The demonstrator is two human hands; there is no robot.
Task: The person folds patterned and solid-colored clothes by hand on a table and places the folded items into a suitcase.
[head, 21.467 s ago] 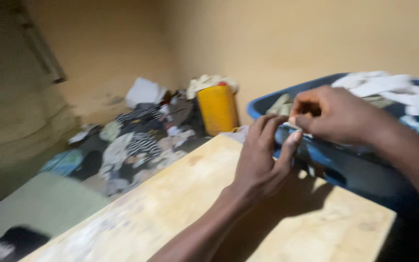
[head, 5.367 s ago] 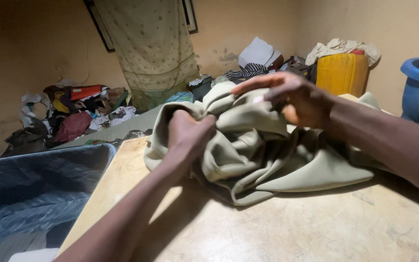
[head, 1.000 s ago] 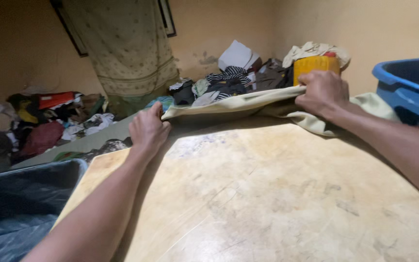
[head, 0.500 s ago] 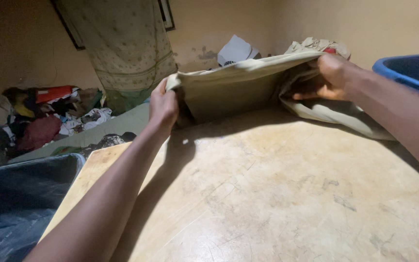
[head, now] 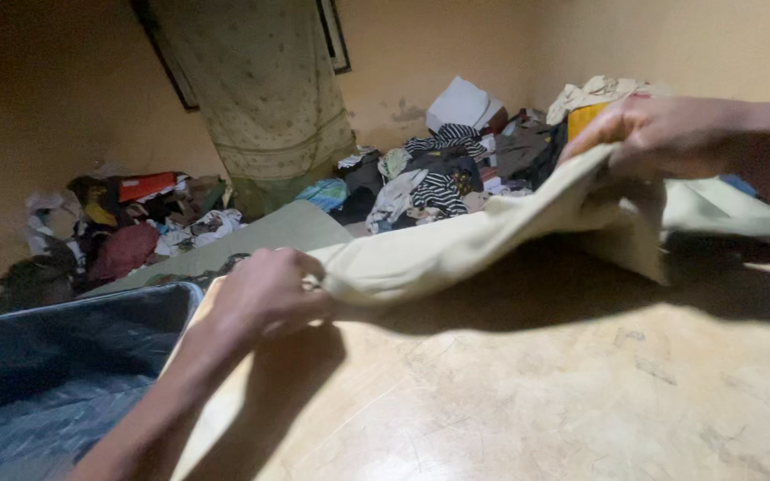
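A pale olive cloth [head: 474, 240] stretches between both hands above the wooden table [head: 528, 401]. My left hand [head: 265, 294] grips one end of it low, near the table's left edge. Held higher at the right, my right hand [head: 670, 134] pinches the other end, and the cloth slopes down from there toward the left. More of the cloth trails behind my right hand onto the table at the far right.
A dark bin [head: 55, 365] stands left of the table. Heaps of clothes [head: 438, 174] lie on the floor along the far wall, with a yellow jerrycan [head: 585, 116] behind the cloth. A patterned curtain [head: 260, 89] hangs on the wall.
My left hand has come down and toward me with its end of the cloth. The right hand stays raised, so the cloth now slopes instead of hanging level.
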